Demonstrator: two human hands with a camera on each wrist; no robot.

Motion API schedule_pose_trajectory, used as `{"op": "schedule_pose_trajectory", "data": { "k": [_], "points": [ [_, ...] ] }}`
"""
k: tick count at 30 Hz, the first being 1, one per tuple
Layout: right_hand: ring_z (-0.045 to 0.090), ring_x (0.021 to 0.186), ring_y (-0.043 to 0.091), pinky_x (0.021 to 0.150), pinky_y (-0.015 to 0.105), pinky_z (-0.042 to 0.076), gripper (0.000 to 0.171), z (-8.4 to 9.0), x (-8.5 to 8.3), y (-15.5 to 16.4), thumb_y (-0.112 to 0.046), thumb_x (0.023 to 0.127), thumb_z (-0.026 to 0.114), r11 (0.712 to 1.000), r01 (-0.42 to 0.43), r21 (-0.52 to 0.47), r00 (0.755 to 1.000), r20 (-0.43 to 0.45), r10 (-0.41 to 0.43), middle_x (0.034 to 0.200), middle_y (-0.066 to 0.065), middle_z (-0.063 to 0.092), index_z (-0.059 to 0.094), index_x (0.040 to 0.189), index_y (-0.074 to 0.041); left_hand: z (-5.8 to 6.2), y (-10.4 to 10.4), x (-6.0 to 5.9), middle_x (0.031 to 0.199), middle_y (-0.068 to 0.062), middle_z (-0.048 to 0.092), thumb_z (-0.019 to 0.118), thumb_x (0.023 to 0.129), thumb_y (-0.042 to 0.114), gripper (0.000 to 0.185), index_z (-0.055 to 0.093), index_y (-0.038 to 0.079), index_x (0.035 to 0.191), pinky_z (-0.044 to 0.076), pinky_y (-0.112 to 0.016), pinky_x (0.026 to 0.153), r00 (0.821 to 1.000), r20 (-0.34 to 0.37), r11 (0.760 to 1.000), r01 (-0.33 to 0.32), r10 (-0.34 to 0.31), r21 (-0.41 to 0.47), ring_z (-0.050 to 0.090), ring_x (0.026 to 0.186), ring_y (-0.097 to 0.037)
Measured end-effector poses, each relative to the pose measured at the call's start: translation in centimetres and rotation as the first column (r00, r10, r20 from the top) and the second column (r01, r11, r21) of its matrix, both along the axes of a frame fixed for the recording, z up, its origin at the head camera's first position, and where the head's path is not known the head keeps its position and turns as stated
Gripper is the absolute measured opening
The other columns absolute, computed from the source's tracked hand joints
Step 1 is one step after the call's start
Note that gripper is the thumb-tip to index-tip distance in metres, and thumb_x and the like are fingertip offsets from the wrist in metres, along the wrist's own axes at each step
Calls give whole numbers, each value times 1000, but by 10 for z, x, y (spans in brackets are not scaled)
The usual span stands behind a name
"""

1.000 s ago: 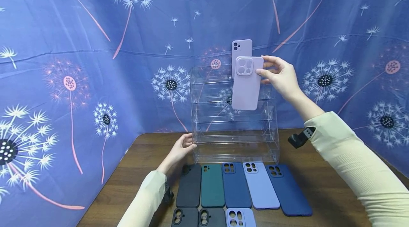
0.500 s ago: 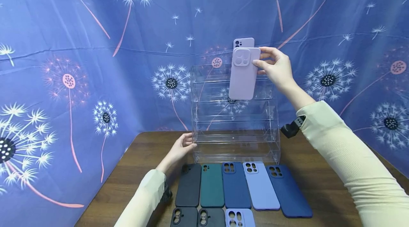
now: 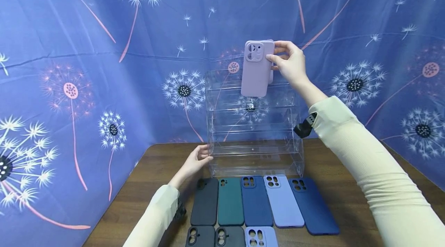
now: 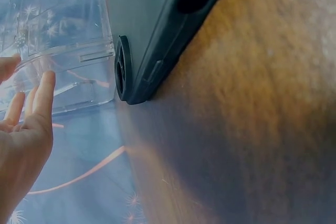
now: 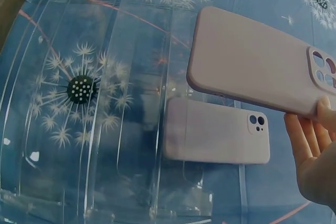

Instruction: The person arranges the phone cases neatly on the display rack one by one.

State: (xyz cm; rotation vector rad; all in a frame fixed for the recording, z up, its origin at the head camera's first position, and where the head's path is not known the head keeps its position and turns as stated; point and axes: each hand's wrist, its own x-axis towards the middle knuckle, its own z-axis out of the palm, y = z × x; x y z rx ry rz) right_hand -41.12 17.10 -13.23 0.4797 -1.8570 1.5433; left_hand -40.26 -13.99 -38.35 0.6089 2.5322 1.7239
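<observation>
L hand [image 3: 194,162]: low, fingers straight, relaxed, arm extended fwd | R hand [image 3: 288,63]: raised high, fingertips pinched, sleeve to wrist

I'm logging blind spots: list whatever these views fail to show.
- Second lilac case: in the head view, almost wholly hidden behind the held lilac case.
- Front-row cases: cut off by the head view's bottom edge.
- Right hand: cut off by the right wrist view's edge.
</observation>
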Motion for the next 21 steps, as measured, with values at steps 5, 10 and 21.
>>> {"op": "schedule_pose_trajectory", "data": {
  "k": [5,10,21],
  "points": [
    [58,69,3,61,21,54,40,2,-15,-5,-3,76,65,998,16,-68,1000,9,-15,86,-1,54,51,114,-1,1,1,1,117,-26,48,56,85,8,50,33,-5,128,49,-36,82,1000,-11,1000,-2,2,-13,50,104,-35],
    [60,73,7,65,25,54,39,-1,-43,-4,-8,76,66,992,39,-122,999,7,-39,89,1,56,54,112,-7,1,2,0,117,-26,48,55,85,8,50,34,-4,128,48,-38,83,999,-32,999,4,-5,-32,50,104,-35],
    [58,69,6,65,28,54,38,10,-49,-25,0,76,64,977,39,-210,999,5,-39,84,0,54,51,112,-3,-1,1,-1,116,-26,50,57,84,7,49,36,-3,127,46,-39,86,999,-41,1000,-8,8,-16,51,103,-34]
  ]
}}
